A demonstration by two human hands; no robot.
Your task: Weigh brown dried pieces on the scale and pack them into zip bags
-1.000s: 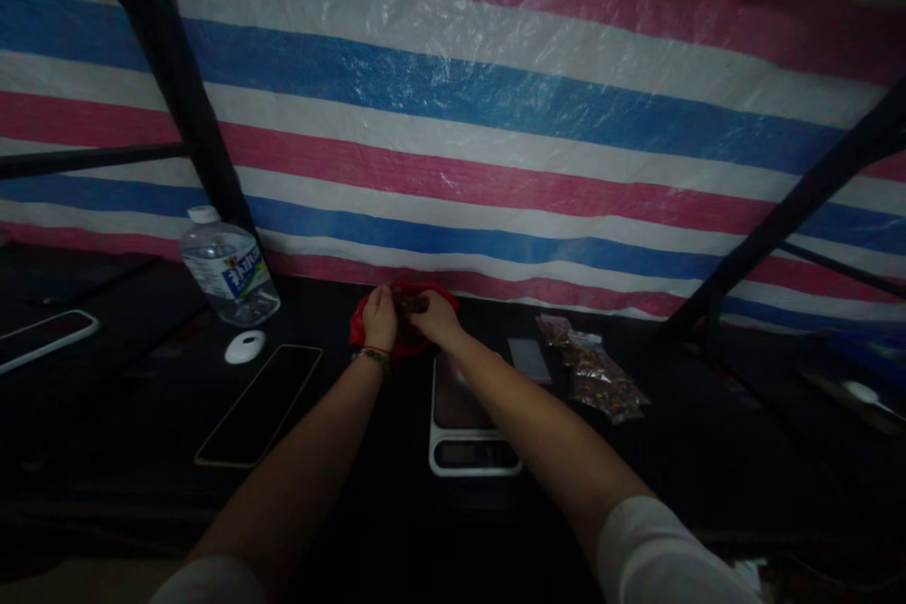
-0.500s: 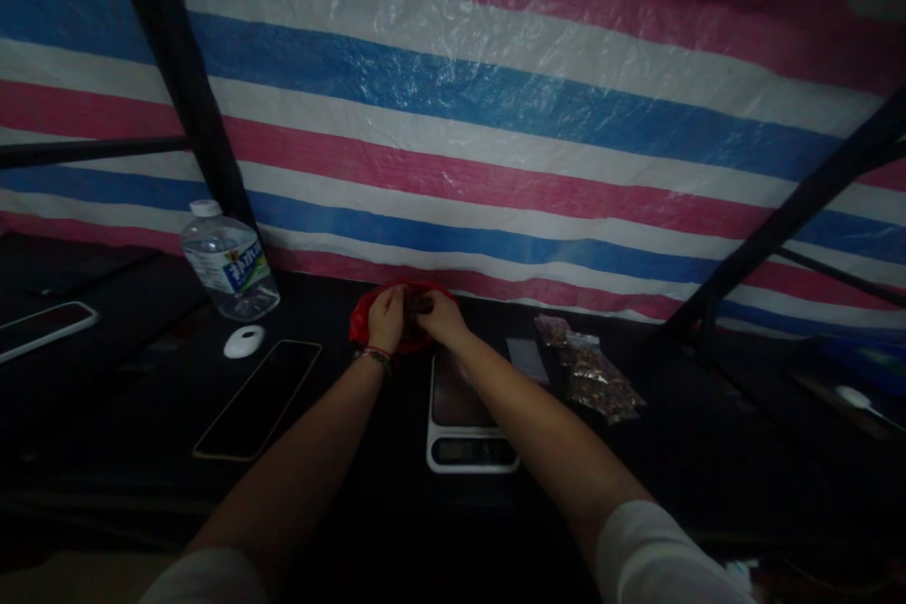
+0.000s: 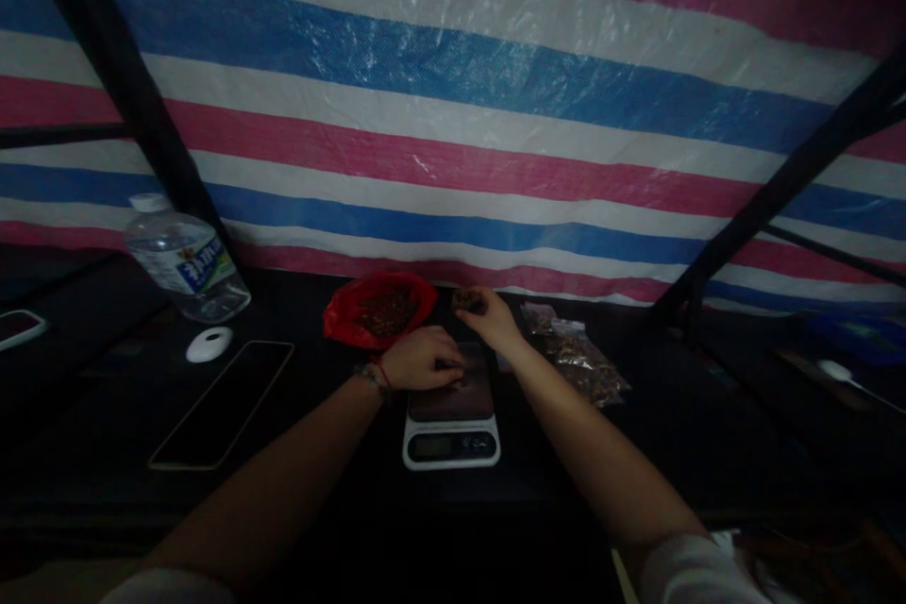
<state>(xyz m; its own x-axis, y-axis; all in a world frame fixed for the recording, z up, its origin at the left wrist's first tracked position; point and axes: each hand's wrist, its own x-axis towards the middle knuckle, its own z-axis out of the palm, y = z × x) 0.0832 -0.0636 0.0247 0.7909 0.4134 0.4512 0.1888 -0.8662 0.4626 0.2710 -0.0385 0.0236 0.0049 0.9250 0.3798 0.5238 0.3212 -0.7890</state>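
A small white kitchen scale (image 3: 451,434) with a dark platform sits on the dark table in front of me. My left hand (image 3: 423,360) rests over the back of its platform, fingers curled; what they hold is hidden. My right hand (image 3: 487,314) hovers just behind the scale, fingers pinched on a small dark brownish clump. A red plastic bag (image 3: 378,310) lies open to the left of that hand, showing dark brown bits inside.
Clear packets of brownish bits (image 3: 575,354) lie right of the scale. A water bottle (image 3: 182,260), a white oval object (image 3: 209,343) and a dark phone (image 3: 223,403) lie to the left. A striped tarp (image 3: 453,113) hangs behind, and dark metal bars (image 3: 117,85) frame it.
Both hands have left the red bag. My left hand dropped onto the scale platform; my right hand moved right and back with a pinch of the dark bits. The view shifted rightward.
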